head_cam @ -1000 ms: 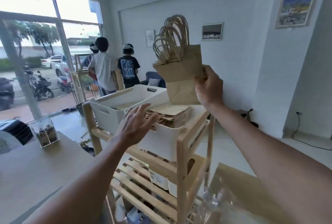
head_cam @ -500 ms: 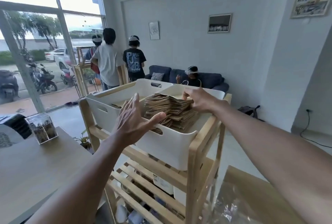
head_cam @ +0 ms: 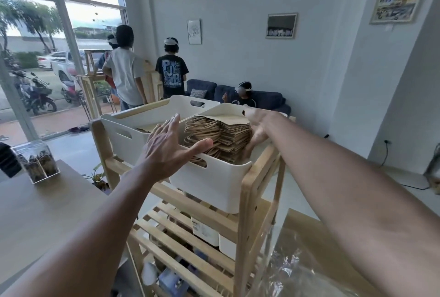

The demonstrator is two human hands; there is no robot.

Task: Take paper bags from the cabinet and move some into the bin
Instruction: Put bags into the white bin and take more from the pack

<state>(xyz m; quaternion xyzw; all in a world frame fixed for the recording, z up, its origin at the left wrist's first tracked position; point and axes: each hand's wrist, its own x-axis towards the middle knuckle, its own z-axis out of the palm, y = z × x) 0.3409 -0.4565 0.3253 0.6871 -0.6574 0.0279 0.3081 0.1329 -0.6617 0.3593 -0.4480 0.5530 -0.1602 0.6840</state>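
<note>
My left hand (head_cam: pixel 166 149) spread wide over bin (head_cam: pixel 214 177) rim; right hand (head_cam: pixel 258 127) flat against paper bags (head_cam: pixel 228 135) inside bin.

— What surrounds the blue sofa (head_cam: pixel 259 100)?
— White walls with three framed pictures (head_cam: pixel 281 26) above it; a tall window (head_cam: pixel 59 47) to its left pours daylight across the pale floor (head_cam: pixel 71 146).

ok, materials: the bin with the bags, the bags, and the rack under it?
Bin: looks like matte white moulded plastic, with rounded corners and cut-out handle slots. Bags: brown kraft paper, with twisted paper-cord handles by the look. Rack: pale unpainted wood, visible grain and slats, possibly pine or bamboo.
</note>
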